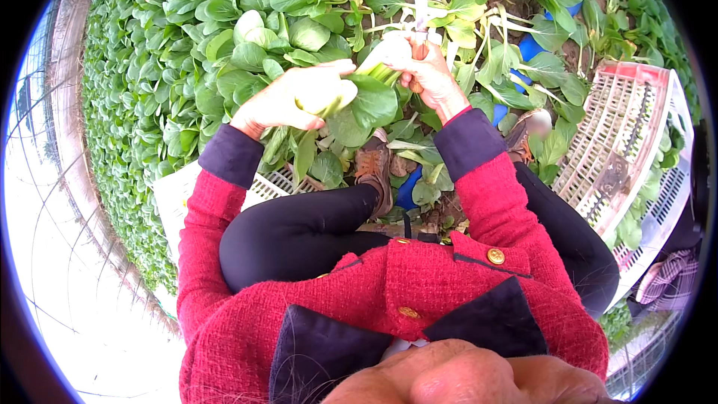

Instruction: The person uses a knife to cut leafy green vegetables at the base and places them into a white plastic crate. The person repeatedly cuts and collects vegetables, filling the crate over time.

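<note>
A pale-based head of bok choy [390,53] lies between my two hands, its green leaves pointing down towards me. My left hand [291,95] is closed around another pale, rounded bok choy base [328,95], close to those leaves. The fingers of my right hand [429,70] grip at the first head's base. A narrow whitish piece [419,0] juts up beyond that hand; overexposure hides whether it is a knife blade or a stalk. Below my hands, loose bok choy leaves [328,168] hang over a white slatted crate [280,186].
Dense bok choy plants [185,62] fill the bed ahead and left. Cut leaves and stalks [499,62] litter the soil beside blue material [530,47]. A plastic crate [611,140] leans at right, near plaid cloth [670,280]. My shoes [373,171] stand among leaves. Wire fencing [50,140] runs left.
</note>
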Motion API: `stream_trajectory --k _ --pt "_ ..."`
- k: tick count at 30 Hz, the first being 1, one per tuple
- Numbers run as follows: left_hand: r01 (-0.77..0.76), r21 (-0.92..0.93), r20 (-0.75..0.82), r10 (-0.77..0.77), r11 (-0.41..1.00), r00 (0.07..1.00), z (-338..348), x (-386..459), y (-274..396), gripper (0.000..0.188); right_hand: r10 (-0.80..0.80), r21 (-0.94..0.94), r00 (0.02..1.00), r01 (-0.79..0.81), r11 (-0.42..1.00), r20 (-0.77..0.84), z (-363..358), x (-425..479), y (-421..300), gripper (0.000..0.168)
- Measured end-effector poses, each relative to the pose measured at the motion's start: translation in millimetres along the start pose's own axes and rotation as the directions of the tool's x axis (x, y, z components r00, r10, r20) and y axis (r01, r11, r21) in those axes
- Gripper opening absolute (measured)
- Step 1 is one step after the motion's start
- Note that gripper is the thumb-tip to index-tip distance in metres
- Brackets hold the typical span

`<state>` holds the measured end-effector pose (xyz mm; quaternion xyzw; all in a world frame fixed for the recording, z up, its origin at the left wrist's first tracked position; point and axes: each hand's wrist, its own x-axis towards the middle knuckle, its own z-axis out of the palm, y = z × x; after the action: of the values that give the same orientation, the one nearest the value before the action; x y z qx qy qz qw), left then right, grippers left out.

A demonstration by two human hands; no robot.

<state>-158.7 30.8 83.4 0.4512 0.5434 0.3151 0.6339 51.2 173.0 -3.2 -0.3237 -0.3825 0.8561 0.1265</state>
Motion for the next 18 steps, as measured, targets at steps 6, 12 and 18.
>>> stream_trajectory --k 6,12,18 --pt "-0.063 -0.243 -0.319 -0.018 0.968 0.948 -8.5 22.5 -1.4 0.074 -0.116 0.079 0.991 0.11 0.991 0.068 20.2 3.7 -3.5 0.047" --pt "-0.164 0.038 -0.357 0.167 0.986 0.919 -2.9 25.9 -10.6 0.058 -0.232 -0.03 0.97 0.234 0.972 0.067 28.5 6.4 -14.0 0.045" --pt "-0.133 -0.049 -0.518 0.089 0.99 0.851 -29.6 8.2 3.2 0.055 -0.63 -0.919 0.772 0.307 0.249 0.087 13.1 6.3 -32.6 0.046"
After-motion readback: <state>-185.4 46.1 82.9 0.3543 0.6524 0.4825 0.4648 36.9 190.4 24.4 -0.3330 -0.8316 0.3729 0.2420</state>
